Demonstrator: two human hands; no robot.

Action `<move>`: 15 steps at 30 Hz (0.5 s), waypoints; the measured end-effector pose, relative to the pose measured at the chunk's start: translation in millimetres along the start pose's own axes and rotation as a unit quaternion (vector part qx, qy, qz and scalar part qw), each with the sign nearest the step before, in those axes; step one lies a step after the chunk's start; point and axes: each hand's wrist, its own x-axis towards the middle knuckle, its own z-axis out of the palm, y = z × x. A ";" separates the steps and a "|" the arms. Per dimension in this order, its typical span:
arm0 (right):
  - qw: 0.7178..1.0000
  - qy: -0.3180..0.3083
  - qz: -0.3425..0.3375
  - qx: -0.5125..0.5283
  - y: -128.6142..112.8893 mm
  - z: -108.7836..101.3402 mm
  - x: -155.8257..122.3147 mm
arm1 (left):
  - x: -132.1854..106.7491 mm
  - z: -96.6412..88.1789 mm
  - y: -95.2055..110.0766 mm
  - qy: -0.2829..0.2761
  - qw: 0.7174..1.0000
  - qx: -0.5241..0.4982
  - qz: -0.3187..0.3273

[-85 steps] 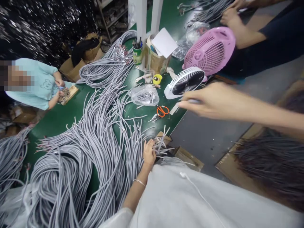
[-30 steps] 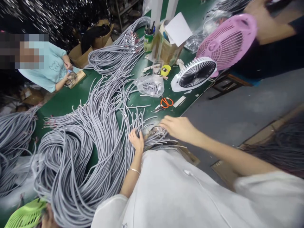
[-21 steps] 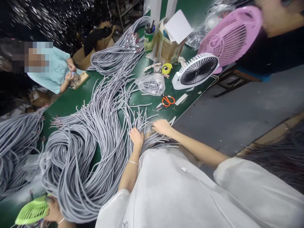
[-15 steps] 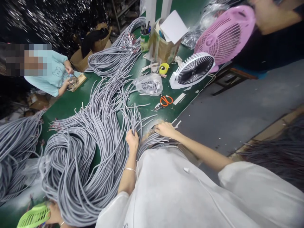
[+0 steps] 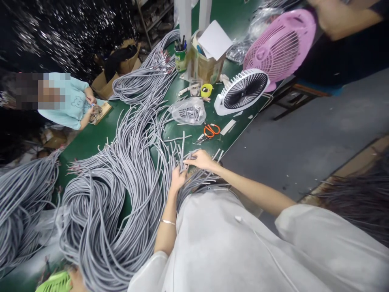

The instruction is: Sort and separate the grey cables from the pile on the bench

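In the head view, we see a green table (image 5: 217, 144) under the work, with orange-handled metal snips (image 5: 212, 130) lying just beyond the right hand (image 5: 200, 160). Farther out from that hand are a clear plastic bag (image 5: 199, 106) of short grey pieces, a small yellow tape roll (image 5: 208, 93), a white fan with a round black grille (image 5: 240, 95) and, behind it, a pink plastic fan (image 5: 279, 44). Loose ends crowd both hands and partly hide the fingers. The long, round, smooth grey cables (image 5: 136, 150) run in a thick winding bundle left of the left hand (image 5: 178, 178), looping into a coil nearest us, with several pale-tipped ends poking up around it. We see the left hand gripping a few strands near their ends; the right hand's bent fingertips meet those ends, though we cannot tell whether they pinch one. Half a second ago the hands were farther apart; now the right hand is just beside the left hand, and one end stands upright above them.
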 end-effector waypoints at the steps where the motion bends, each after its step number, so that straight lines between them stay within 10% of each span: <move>1: 1.000 0.010 0.007 -0.006 2.2 -1.0 -2.3 | -1.1 1.7 0.3 0.015 1.000 0.000 -0.006; 7: 0.995 0.005 -0.070 -0.073 0.1 -24.5 -24.2 | -2.3 17.5 1.4 0.058 0.998 0.011 -0.028; 15: 0.939 -0.173 -0.160 -0.252 -24.5 -40.3 -53.9 | -8.9 28.1 -5.9 -0.048 0.998 0.029 -0.026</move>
